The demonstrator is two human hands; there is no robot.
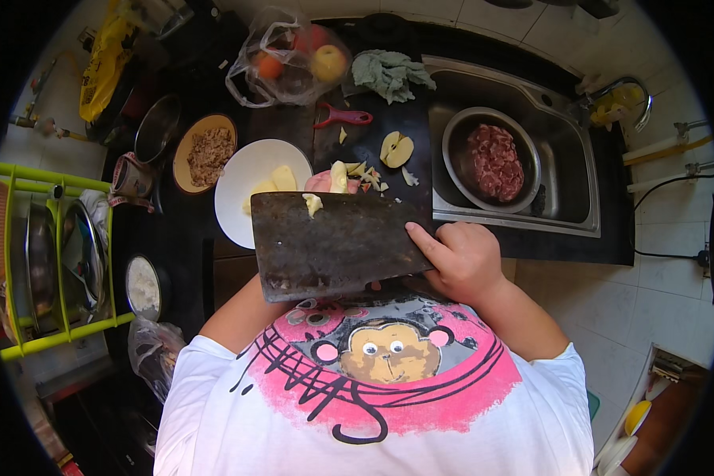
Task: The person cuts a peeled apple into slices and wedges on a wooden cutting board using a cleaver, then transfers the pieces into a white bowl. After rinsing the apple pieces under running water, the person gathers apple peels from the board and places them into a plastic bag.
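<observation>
A broad dark cleaver point(341, 246) lies across the middle of the view, its blade stretching to the left with a bit of pale apple stuck on it. My right hand point(464, 258) grips it at the right end, index finger laid along the blade. My left forearm point(234, 313) runs up behind the blade, which hides that hand's fingers. Just beyond the blade stand a pale apple piece point(339, 176) and a pinkish shape I cannot make out. Peeled apple pieces point(282, 178) sit on a white plate point(236, 166). A cut apple half point(397, 149) rests cut face up, near small scraps.
A red-handled peeler point(349, 117), a plastic bag of fruit point(293, 59) and leafy greens point(389, 75) lie at the back. On the right, the sink point(567, 174) holds a metal bowl point(452, 151) of raw meat. Leftward are a bowl of minced food point(206, 151) and a green rack point(59, 262).
</observation>
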